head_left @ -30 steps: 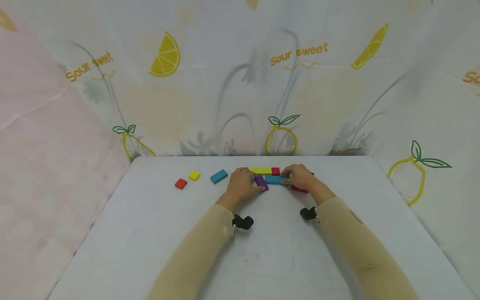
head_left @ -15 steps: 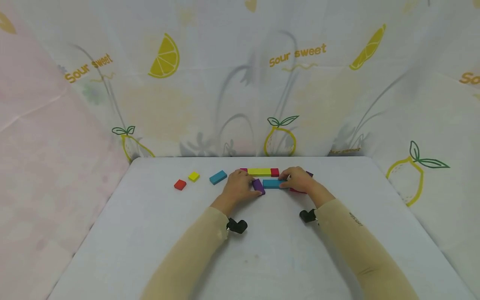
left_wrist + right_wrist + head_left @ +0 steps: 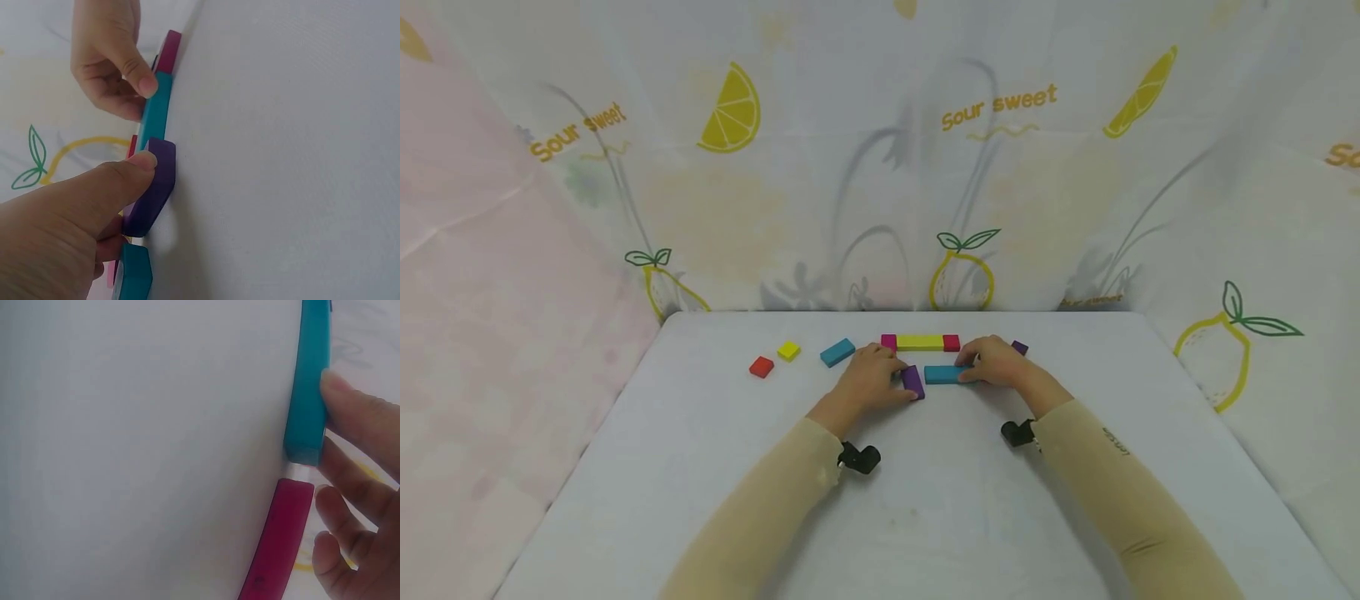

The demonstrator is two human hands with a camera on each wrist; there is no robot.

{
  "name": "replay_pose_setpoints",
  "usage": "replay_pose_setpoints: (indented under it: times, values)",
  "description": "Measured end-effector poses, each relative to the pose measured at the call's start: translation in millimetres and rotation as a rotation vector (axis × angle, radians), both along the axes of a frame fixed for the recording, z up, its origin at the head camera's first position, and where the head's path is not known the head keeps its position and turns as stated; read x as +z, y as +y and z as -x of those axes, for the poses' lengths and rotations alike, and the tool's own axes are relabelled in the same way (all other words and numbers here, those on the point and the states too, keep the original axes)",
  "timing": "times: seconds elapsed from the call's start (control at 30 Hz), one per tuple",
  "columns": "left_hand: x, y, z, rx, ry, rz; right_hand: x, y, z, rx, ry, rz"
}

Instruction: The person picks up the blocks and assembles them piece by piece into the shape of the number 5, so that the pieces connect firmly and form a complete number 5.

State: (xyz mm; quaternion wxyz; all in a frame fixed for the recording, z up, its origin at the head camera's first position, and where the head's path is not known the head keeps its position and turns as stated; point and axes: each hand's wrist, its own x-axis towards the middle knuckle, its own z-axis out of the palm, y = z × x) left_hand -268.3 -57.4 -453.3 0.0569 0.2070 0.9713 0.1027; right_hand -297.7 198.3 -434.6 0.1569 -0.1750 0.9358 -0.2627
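Note:
In the head view my left hand (image 3: 867,381) pinches a purple block (image 3: 913,382), its thumb at the near end. To the right lies a long blue block (image 3: 942,375), pinched by my right hand (image 3: 995,361) between thumb and fingers. The two blocks lie side by side with a thin gap, the purple one slanted. In the right wrist view a crimson block (image 3: 278,544) sits just past the blue block's end, below the curled fingers; the right hand hides it in the head view.
Behind the hands runs a row: a magenta block (image 3: 889,342), a yellow block (image 3: 920,342) and a red block (image 3: 951,342). Another purple block (image 3: 1019,347) shows behind the right hand. Leftward lie a blue block (image 3: 837,352), a yellow square (image 3: 788,351) and a red square (image 3: 762,367).
Both hands have drawn the purple and blue blocks toward the person and slightly left, widening the gap to the row behind. The crimson block has gone out of sight in the head view.

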Motion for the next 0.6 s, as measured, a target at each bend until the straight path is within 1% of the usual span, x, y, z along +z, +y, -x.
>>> replay_pose_setpoints:
  times: [0.1,0.17,0.27,0.4,0.6]
  values:
    - [1.0,-4.1,-1.8,0.009,-0.022,-0.015,-1.2,-1.8,-0.6,0.013,-0.004,0.000]
    - [0.5,-7.0,-2.3,0.014,-0.025,-0.025,-1.2,-2.8,-1.1,0.021,-0.009,0.000]
    - [-0.4,-11.9,-3.0,0.004,-0.009,-0.033,-0.1,-4.6,-2.7,0.041,0.002,0.003]
    - [-1.1,-16.1,-2.3,-0.017,0.007,-0.033,-0.2,-6.9,-4.9,0.041,0.009,0.000]
    - [1.5,-20.0,-3.6,-0.008,-0.030,-0.027,-0.2,-12.2,-7.9,0.055,-0.008,0.002]
